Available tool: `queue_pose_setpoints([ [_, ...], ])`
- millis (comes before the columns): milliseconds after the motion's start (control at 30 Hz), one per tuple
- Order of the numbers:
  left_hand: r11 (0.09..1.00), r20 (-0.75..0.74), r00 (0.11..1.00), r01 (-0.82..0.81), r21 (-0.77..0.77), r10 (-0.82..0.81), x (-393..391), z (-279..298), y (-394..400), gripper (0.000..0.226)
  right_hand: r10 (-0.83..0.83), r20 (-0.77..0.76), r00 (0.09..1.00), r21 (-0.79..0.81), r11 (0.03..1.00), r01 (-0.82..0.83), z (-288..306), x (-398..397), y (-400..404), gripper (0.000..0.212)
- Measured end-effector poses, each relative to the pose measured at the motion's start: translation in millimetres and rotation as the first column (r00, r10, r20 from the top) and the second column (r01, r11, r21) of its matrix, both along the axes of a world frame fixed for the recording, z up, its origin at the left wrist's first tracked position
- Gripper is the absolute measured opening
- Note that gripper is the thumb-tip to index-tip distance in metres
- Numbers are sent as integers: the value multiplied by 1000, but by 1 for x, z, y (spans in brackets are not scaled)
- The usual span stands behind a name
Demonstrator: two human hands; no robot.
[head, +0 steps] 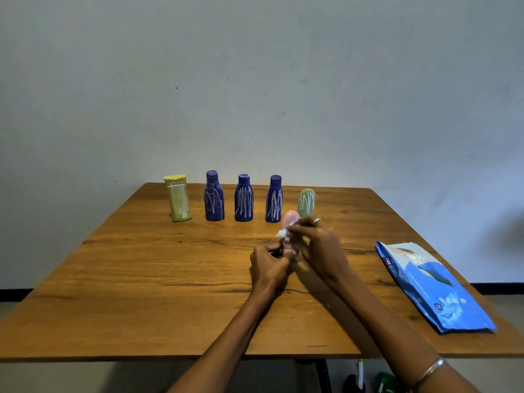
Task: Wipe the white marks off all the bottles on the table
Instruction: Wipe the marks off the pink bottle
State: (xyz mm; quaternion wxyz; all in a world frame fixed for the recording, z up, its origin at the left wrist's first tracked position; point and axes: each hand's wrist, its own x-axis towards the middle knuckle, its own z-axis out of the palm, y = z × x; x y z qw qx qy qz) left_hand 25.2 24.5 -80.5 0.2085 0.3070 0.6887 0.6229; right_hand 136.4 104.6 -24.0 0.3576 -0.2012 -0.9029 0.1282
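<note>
1. A bare grey-white wall [255, 80] backed a wooden table [141, 279], where a person sat at the near edge with both forearms stretched over the boards.

2. Five marked bottles stood upright in a row toward the far edge: a yellow bottle [179, 200] at the left end, then three blue bottles [243, 199], then a green bottle [306, 203] at the right end. White scribbles showed on all five.

3. A pink bottle [290, 219] was held just in front of that row, near the green one. Its long axis ran away from the person, rounded end toward the wall, slightly tilted.

4. The left hand [269, 263] was curled round the near end of the pink bottle. The right hand [317, 248], a ring on one finger, pinched a small white wipe [283, 233] against the bottle's side. The two hands were close together, almost touching.

5. A blue wipe packet [433, 287] lay flat at the right of the table, well apart from the bottles and nearer the right hand.

6. By these signs the cleaning appeared barely begun. The green bottle stood just beyond the right hand's fingers, so it looked the likeliest next; the yellow bottle was farthest off, up to the left.
</note>
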Motion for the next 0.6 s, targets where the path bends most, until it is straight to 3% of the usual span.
queue_pose_setpoints([
  [133,997,47,998,40,64,-44,4,2,-2,21,-134,-241,961,-180,979,91,12,-8,17,27],
  [267,998,71,997,32,58,-36,-2,1,-1,27,-125,-210,970,-200,976,83,8,-15,6,27],
  [433,998,94,995,18,62,-24,-8,-5,1,17,-41,-66,997,-206,978,27,-6,-5,-8,23],
  [600,984,71,992,92,150,-104,-4,-2,0,23,-59,-107,992,-208,977,36,-1,-1,3,23],
])
